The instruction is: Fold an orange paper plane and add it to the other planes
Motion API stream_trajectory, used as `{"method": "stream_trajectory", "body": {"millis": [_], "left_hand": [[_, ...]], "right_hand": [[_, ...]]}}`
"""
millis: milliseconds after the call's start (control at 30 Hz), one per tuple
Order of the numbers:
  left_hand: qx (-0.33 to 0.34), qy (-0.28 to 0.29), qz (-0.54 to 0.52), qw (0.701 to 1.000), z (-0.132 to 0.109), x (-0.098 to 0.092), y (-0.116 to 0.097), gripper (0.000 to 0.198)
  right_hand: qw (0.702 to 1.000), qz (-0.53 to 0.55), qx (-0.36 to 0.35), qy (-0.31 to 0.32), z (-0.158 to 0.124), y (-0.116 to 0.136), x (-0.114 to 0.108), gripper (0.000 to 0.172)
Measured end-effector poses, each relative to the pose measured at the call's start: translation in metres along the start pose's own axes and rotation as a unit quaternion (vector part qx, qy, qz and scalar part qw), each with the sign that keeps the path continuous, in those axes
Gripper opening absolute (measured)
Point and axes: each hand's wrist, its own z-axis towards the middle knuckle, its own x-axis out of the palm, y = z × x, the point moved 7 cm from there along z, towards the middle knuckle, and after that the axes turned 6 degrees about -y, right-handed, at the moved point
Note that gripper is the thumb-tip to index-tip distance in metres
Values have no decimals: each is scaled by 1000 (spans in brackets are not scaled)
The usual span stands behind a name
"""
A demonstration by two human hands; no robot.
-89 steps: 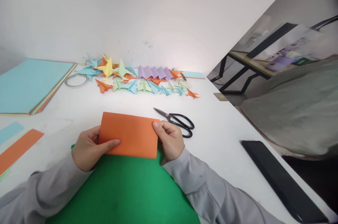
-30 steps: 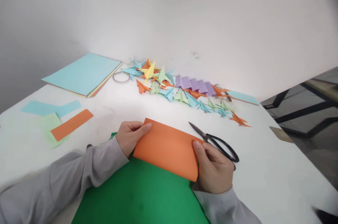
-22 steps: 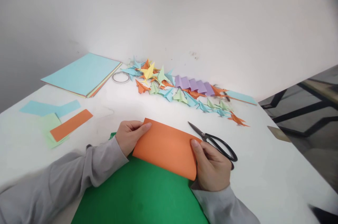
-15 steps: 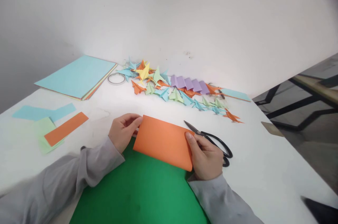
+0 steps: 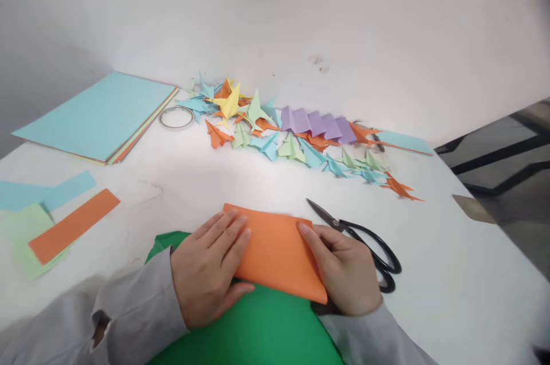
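A folded orange paper (image 5: 275,250) lies tilted in front of me, partly over a green surface (image 5: 262,330). My left hand (image 5: 215,270) rests flat on its left end, fingers stretched out and thumb apart. At the right edge, my right hand (image 5: 346,267) pinches the paper, thumb on top and the other fingers curled beneath. Black scissors (image 5: 337,224) lie just right of the paper, their blades pointing up and left; my right hand is close to the handles.
Folded paper shapes (image 5: 292,147) spread along the wall, near a pleated purple paper (image 5: 318,124). Left stand a large paper stack (image 5: 98,116), a tape ring (image 5: 176,117), an orange strip (image 5: 75,226), blue pieces (image 5: 55,190) and green paper (image 5: 32,227) on the white table (image 5: 433,256).
My left hand has gone from pinching the paper's left corner to lying flat over its left end. The paper sits lower, and the view has come nearer the table.
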Motion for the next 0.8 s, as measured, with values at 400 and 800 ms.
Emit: {"method": "stream_trajectory", "body": {"millis": [400, 800], "left_hand": [[-39, 49, -41, 997, 0, 2, 0, 61], [-34, 46, -37, 998, 0, 3, -1, 58]], "right_hand": [[1000, -11, 23, -7, -7, -3, -7, 29], [999, -10, 34, -7, -9, -6, -7, 29]]}}
